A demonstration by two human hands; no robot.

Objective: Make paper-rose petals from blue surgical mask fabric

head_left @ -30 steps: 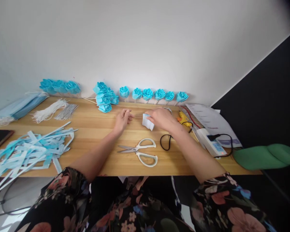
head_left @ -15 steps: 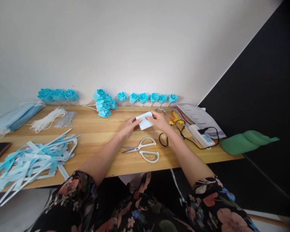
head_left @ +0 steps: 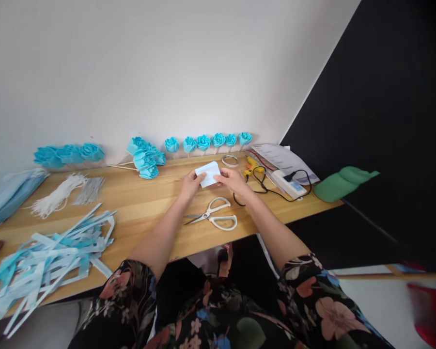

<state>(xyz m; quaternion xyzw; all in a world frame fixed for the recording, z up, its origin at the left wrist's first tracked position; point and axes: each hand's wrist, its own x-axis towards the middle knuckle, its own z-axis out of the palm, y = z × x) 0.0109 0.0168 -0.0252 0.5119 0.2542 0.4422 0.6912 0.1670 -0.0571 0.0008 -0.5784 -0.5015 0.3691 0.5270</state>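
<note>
A small pale blue-white rectangle of folded sheet material (head_left: 208, 174) is held up above the table between both hands. My left hand (head_left: 192, 184) grips its left side, thumb on the near face. At the right edge my right hand (head_left: 231, 179) pinches it between thumb and fingers. Below the hands lies a pair of scissors (head_left: 211, 214) with white handles, blades apart and pointing left. Behind them, blue handmade flowers (head_left: 203, 142) on thin stems lean in a row along the wall, with a bunched group of blue flowers (head_left: 145, 157) lying to the left.
Cut blue and white strips (head_left: 58, 257) are heaped at left, near white cords (head_left: 60, 194), grey wire pieces (head_left: 89, 191) and stacked face masks (head_left: 12, 194). At right are a tape roll (head_left: 230, 161), yellow glue gun (head_left: 253, 166), power strip (head_left: 290, 186) and green bottle (head_left: 343, 184).
The view has turned and tilted, so the table's contents sit differently in the picture. Both hands still hold the folded sheet, and my right thumb has shifted toward its lower right edge.
</note>
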